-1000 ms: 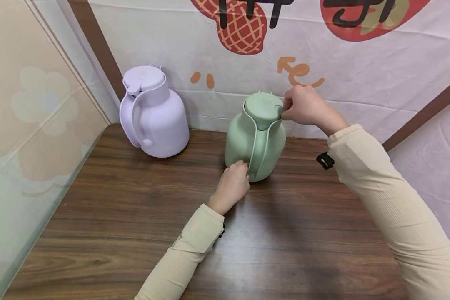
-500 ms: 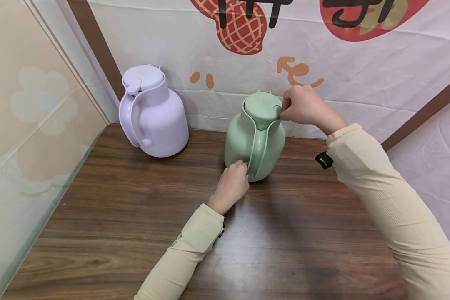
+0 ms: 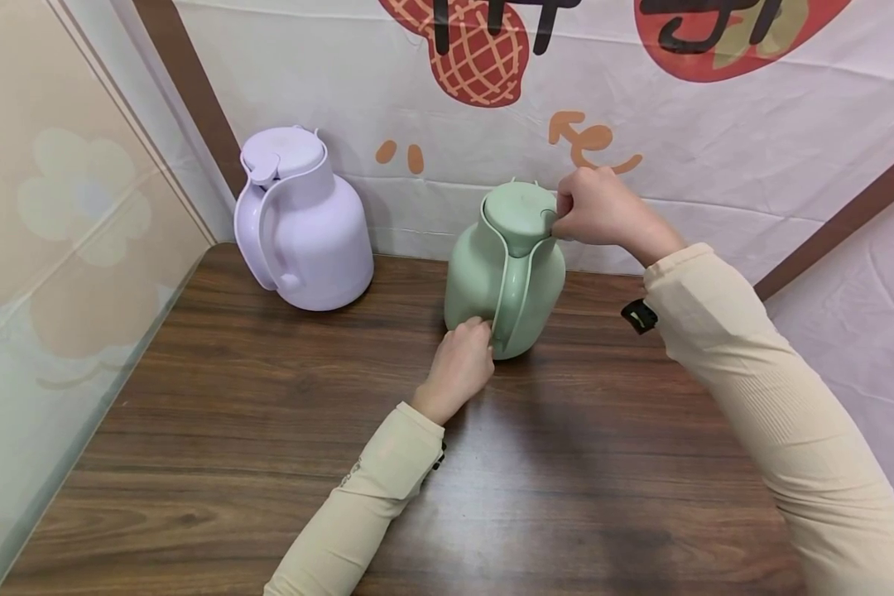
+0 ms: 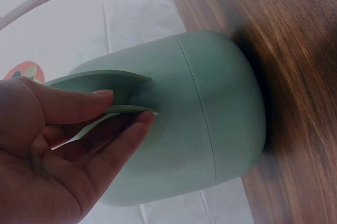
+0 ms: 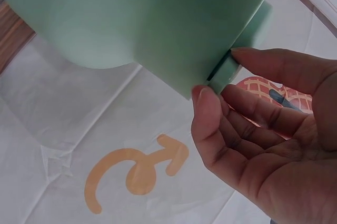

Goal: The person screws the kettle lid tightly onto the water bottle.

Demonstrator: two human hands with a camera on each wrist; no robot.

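A pale green thermos jug stands upright on the wooden table by the back wall. My left hand pinches the lower part of its handle; in the left wrist view the thumb lies on one edge and fingers reach round the other. Up at the rim, my right hand pinches the right side of the round green lid. The right wrist view shows thumb and fingers on a small lid tab, with a dark gap beside it. The lid sits in the jug's mouth.
A lilac thermos jug of the same shape stands at the back left, its handle toward the front left. Behind both hangs a white printed cloth. A pale patterned panel borders the table on the left.
The right hand, still at the lid's tab, has shifted very slightly left. The left hand and both jugs stay in place; the whole view drifts a little.
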